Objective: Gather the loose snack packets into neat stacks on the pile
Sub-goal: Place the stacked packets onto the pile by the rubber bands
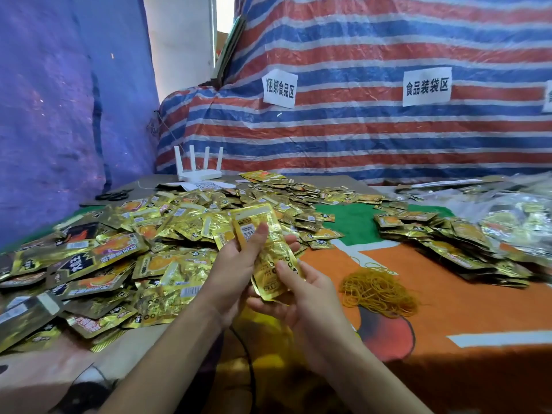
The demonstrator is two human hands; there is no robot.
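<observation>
packets in gold foil form a small bundle (264,234) at the centre of the frame, standing nearly upright between both hands. the left hand (236,264) grasps the bundle from its left side, thumb laid up the front face and fingers curled round the back, their tips showing past the right edge. the right hand (304,291) cups the bundle's lower end, thumb pinching the front and fingers curled underneath. just behind and to the left of the hands a loose pile (119,249) of the same packets spreads across the left half of the frame, lying at all angles. at the right of the frame, well apart from the hands, stacked rows (442,243) of packets lie overlapping on an orange and green cloth (463,312). a heap of yellow rubber bands (379,291) sits on the cloth just right of the right hand. behind the pile, toward the upper left, stand a white router (198,170) and black scissors (115,195). a striped tarp (358,135) with paper labels (426,86) fills the background.
</observation>
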